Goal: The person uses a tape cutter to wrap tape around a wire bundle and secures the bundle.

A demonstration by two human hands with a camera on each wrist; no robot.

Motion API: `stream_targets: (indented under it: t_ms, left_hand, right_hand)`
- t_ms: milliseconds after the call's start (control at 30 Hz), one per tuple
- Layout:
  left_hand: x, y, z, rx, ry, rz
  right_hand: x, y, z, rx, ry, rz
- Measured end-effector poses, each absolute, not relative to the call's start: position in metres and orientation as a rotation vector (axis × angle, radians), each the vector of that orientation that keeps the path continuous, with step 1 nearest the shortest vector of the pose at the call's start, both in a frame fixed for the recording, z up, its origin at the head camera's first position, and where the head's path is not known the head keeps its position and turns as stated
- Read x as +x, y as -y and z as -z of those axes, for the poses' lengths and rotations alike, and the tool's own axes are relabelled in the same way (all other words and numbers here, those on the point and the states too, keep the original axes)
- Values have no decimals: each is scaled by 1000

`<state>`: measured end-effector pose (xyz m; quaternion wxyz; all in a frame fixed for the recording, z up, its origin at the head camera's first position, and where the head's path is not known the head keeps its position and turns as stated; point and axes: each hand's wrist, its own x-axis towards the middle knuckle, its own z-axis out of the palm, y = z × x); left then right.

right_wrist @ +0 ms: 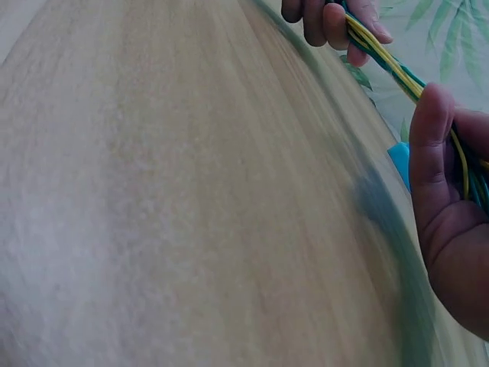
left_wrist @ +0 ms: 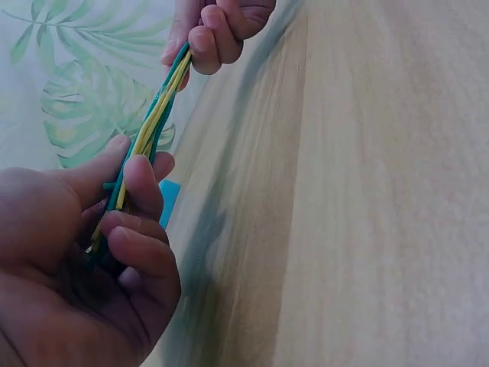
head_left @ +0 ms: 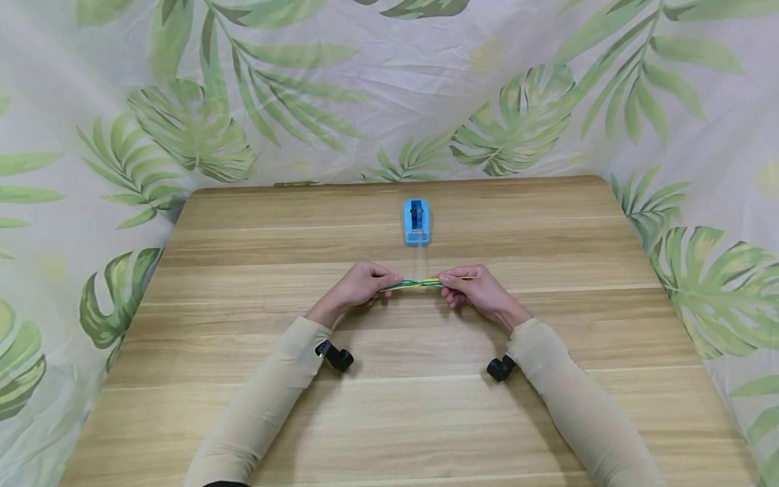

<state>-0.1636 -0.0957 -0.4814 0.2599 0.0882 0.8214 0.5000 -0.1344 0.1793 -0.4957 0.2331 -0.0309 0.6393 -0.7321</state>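
A thin bundle of green and yellow wires (head_left: 414, 285) is stretched level between both hands, above the middle of the table. My left hand (head_left: 365, 283) pinches its left end between thumb and fingers. Around the right part curl the thumb and fingers of my right hand (head_left: 477, 291), and a short length pokes out beyond them. Straight ahead stands a blue tape dispenser (head_left: 416, 238). From its front a strip of clear tape (head_left: 422, 260) runs toward the middle of the bundle; whether it sticks to the wires I cannot tell. In the left wrist view, cut wire ends (left_wrist: 121, 200) show at the left fingers.
The wooden table (head_left: 420, 406) reaches out on both sides of the arms. Behind it and along its sides hangs a leaf-patterned cloth (head_left: 414, 101). A small black camera sits on each wrist, the left one (head_left: 337, 357) and the right one (head_left: 500, 368).
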Motion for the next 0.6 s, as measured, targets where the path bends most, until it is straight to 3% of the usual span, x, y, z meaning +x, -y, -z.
stream_targets:
  t_ms: [600]
  left_hand:
    - [-161,93,483,160,-2135,-1506]
  right_hand:
    - [-134,-179,496,-105,-1763,2006]
